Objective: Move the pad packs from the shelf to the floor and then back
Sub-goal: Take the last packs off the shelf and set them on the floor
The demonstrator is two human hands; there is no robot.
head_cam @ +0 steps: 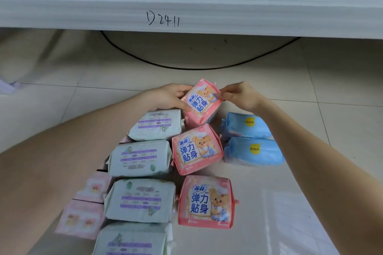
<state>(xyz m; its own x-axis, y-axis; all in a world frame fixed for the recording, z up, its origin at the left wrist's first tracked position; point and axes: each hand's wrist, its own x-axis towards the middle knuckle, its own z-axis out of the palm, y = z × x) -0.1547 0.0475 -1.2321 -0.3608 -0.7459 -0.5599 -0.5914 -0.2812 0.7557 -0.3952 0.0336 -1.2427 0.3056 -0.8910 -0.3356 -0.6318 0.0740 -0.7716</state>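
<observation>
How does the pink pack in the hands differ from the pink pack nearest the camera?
The held pink pack is gripped by the left hand and right hand; the nearest pink pack is untouched. The held one is tilted, print askew; the nearest lies flat on the floor, print nearly upright. Both have the same pink wrapper, bear and blue characters.

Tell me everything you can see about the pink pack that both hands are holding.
The pink pack is a soft, glossy plastic pouch printed with blue Chinese characters and a cartoon bear in a chef's hat. It looks sealed and sits tilted at the far end of the pink row; whether it touches the tiled floor is unclear. The left hand grips its left edge, the right hand pinches its right edge.
</observation>
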